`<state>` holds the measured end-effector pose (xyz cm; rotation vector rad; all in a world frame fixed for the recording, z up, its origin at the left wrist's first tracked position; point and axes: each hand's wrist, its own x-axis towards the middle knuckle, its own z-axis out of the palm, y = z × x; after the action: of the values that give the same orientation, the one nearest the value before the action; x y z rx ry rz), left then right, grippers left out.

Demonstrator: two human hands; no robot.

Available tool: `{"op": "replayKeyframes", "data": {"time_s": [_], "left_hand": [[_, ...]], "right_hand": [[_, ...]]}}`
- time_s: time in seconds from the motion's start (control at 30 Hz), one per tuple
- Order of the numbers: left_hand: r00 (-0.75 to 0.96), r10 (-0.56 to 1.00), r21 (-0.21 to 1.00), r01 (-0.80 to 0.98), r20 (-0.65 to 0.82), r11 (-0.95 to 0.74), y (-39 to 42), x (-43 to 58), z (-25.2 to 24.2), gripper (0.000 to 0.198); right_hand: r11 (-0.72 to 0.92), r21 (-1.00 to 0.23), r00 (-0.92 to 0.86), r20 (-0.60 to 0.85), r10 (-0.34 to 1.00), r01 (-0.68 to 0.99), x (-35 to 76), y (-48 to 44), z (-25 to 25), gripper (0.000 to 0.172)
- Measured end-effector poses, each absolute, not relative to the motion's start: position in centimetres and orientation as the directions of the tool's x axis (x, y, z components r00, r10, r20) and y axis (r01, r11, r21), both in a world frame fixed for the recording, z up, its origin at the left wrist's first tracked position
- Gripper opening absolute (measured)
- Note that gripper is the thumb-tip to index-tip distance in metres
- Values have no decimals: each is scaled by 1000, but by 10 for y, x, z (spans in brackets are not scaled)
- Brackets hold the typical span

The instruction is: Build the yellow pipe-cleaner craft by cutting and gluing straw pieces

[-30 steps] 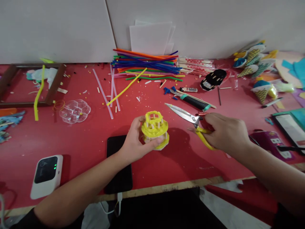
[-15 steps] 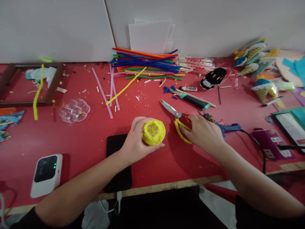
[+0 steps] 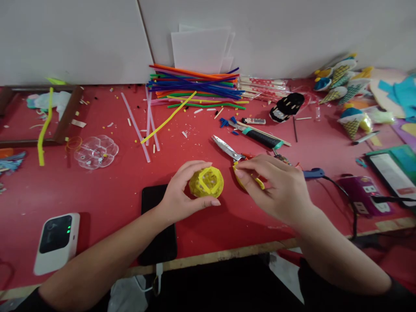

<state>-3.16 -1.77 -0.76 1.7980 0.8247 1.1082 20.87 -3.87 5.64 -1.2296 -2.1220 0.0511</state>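
Note:
My left hand (image 3: 180, 190) is curled round a yellow openwork ball (image 3: 206, 182), fingers behind it and thumb in front. The ball's strips form a lattice with a hole facing up. Just right of the ball, my right hand (image 3: 276, 180) hovers over the scissors (image 3: 227, 148), which lie on the red table with blades towards the upper left. Their yellow-and-red handle is partly hidden under that hand. Its thumb and forefinger are stretched out near the handle loop, slightly apart, and I see nothing held between them.
Behind the hands lie a pile of coloured pipe cleaners (image 3: 198, 84), a utility knife (image 3: 262, 138) and a black bristly object (image 3: 287, 106). A glue gun (image 3: 313, 173) with a cord is at the right. A black phone (image 3: 159, 242) lies under my left forearm; a clear flower-shaped tray (image 3: 97, 151) is left.
My right hand has let go of the scissors and lifted off them. The yellow ball has turned slightly in my left hand. The camera view has shifted a little.

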Motion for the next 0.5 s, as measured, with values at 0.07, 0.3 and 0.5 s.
{"op": "replayKeyframes", "data": {"time_s": [0.07,0.3,0.5], "left_hand": [[369,858,903,99,357,-418,-18,-32,-7,66],[351,861,899,102,367,-425,-19,-32,-4,58],[344,864,900,101,369,-425,-19,-31,-7,62]], "right_hand": [[598,-427,-285,597,750,678,198,-37,56,9],[670,-570,-291,617,731,476,192,-34,27,24],[746,-497,-317,692,649,443,196,-35,16,22]]}}
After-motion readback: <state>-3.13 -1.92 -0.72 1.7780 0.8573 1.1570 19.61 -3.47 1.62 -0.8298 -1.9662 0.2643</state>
